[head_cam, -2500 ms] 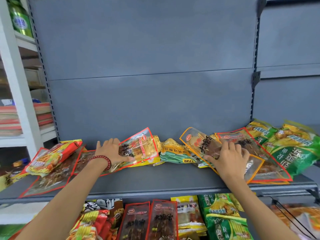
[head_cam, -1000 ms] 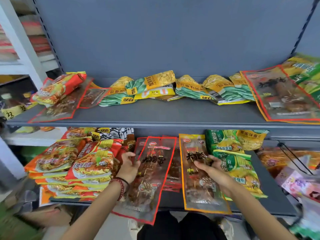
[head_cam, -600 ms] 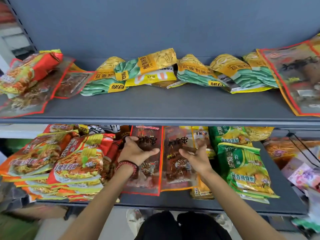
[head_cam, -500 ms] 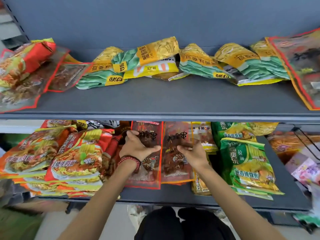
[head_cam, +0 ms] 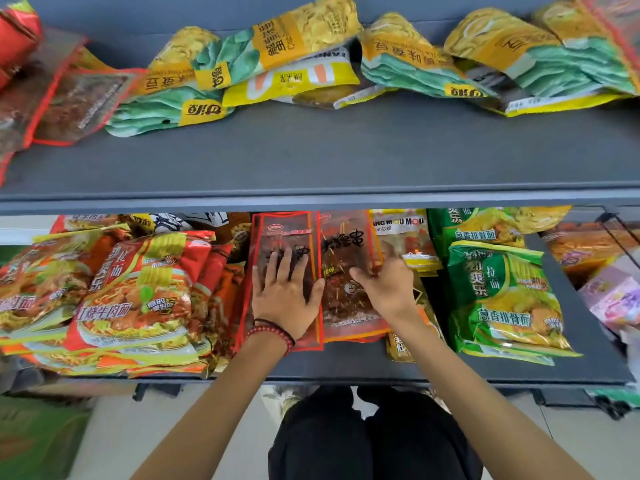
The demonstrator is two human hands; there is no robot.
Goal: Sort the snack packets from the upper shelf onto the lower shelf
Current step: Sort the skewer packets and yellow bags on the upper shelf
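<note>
Grey metal shelving, seen from above. Along the back of the upper shelf, a loose row of green-and-yellow bean packets, with clear red-edged packets at far left. Below, on the lower shelf, from the left: stacked red beef-noodle packets. Next, a red-edged skewer packet lying flat, pressed under the left hand, fingers straight and spread, palm over its lower middle, red bead bracelet at the wrist. Just beside it, edges touching, an orange-edged skewer packet, pinched at its right edge by the right hand, thumb on top, fingers curled at the side. Further right, stacked green rib-noodle packets.
</note>
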